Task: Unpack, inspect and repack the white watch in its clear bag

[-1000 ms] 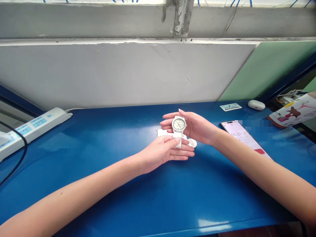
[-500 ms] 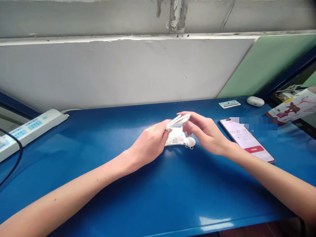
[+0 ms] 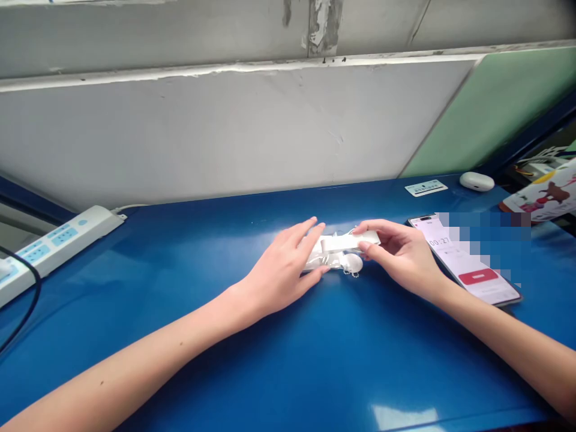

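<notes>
A white wristwatch (image 3: pixel 346 242) lies low over the blue table (image 3: pixel 288 354), stretched out sideways. My right hand (image 3: pixel 402 255) pinches the strap's right end between thumb and fingers. My left hand (image 3: pixel 288 267) rests on the watch's left end, fingers together and pointing right, covering the dial. Under the watch lies a small clear packet with a round white piece and a short chain (image 3: pixel 352 264).
A phone (image 3: pixel 468 264) with a lit screen and a red button lies right of my right hand. Behind it are a white card (image 3: pixel 426 188) and a white earbud case (image 3: pixel 477 180). A white power strip (image 3: pixel 54 245) with a black cable sits at the left edge.
The watch was held up with its dial facing me; both hands have since turned it flat and brought it down to the packet on the table.
</notes>
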Motion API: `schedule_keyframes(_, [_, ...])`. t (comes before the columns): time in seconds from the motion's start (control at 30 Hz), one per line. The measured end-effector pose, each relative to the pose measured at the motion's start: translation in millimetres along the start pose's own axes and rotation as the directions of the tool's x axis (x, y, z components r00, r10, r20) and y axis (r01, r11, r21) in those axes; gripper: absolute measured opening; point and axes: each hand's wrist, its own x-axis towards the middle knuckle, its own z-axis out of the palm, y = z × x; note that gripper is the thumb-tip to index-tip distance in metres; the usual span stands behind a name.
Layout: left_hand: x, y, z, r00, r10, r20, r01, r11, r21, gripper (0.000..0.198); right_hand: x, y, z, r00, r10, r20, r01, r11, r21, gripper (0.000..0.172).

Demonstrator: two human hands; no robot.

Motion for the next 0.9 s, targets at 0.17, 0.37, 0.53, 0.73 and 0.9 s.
schedule_keyframes(0.17, [1.1, -11.8, 2.5, 0.99, -0.008, 0.143, 0.0, 0.999, 0.053, 0.048, 9.5, 12.9, -14.3, 0.974, -0.226, -0.028, 0.192, 0.877, -0.44, 0.014])
schedule_keyframes(0.37, [1.2, -11.9, 3.3, 0.994, 0.018, 0.105, -0.024, 0.998, 0.051, 0.041, 7.1, 8.3, -16.4, 0.972, -0.232, -0.037, 0.177, 0.825, -0.537, 0.013])
schedule_keyframes(0.53, [-1.0, -13.9, 7.3, 0.997, 0.034, 0.064, -0.035, 0.999, 0.012, 0.038, 6.7, 10.4, -13.9, 0.997, -0.08, -0.01, 0.068, 0.899, -0.432, 0.015])
schedule_keyframes(0.73, [-3.0, -15.3, 10.5, 0.998, 0.038, 0.05, -0.04, 0.999, 0.025, 0.04, 2.6, 16.6, -5.5, 0.985, -0.045, 0.164, 0.108, 0.91, -0.401, 0.029])
schedule_keyframes(0.9, [-2.5, -14.9, 11.2, 0.998, 0.048, 0.051, -0.05, 0.998, 0.048, 0.042, -0.3, 17.3, -2.0, 0.982, -0.005, 0.189, 0.119, 0.795, -0.595, 0.035])
